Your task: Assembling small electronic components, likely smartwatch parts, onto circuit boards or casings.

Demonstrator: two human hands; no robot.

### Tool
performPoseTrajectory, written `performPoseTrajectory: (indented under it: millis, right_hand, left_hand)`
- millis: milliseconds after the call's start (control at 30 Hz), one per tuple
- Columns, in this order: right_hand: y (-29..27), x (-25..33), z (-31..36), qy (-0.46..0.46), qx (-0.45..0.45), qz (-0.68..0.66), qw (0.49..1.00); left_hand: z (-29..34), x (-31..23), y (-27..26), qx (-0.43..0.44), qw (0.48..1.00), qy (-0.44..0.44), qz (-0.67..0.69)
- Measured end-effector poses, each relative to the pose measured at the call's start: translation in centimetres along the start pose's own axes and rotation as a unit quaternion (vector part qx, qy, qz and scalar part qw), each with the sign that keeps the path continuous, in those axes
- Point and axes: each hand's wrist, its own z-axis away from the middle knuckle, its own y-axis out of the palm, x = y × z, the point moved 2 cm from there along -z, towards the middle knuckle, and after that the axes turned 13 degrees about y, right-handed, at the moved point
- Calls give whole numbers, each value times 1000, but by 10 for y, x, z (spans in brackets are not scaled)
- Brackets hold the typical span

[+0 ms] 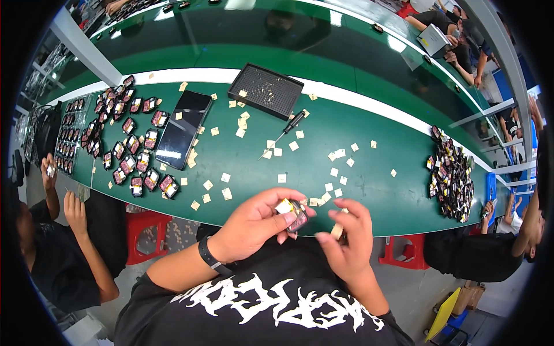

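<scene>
My left hand (258, 224), with a dark band at its wrist, grips a small black device (298, 218) with a pinkish face and a white-and-yellow label. The device is tilted just over the table's near edge, with my thumb across it. To its right, my right hand (355, 235) curls its fingers around a small cream piece (338, 232), partly covered by the fingers. The two hands are apart. Beyond them, loose cream squares (281, 178) are scattered over the green table (254, 158).
Many similar devices (128, 151) lie at the left; a dense heap (450, 176) stands at the right. A black phone (183, 131), a black tray (265, 90) and a screwdriver (291, 128) lie farther back. Other people sit on both sides, by red stools (144, 235).
</scene>
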Motion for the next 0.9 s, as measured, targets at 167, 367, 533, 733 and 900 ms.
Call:
performPoseTrajectory:
  millis: [167,367,533,733,900]
  right_hand:
    - [-5,-9,17,218,53,-148,963]
    - [-3,-20,18,340,113,-159,920]
    - [4,-16,16,356,126,-184,907]
    - [8,-11,16,286,147,-195,927]
    - [5,3,5,287,160,-131,935]
  left_hand:
    - [0,4,3,-22,992,95,-81]
    - [-1,-2,8,51,932,84,-348]
    - [-1,-5,8,59,795,218,-563]
    - [-3,-8,8,45,787,245,-564]
    - [-4,-12,10,48,766,241,-594]
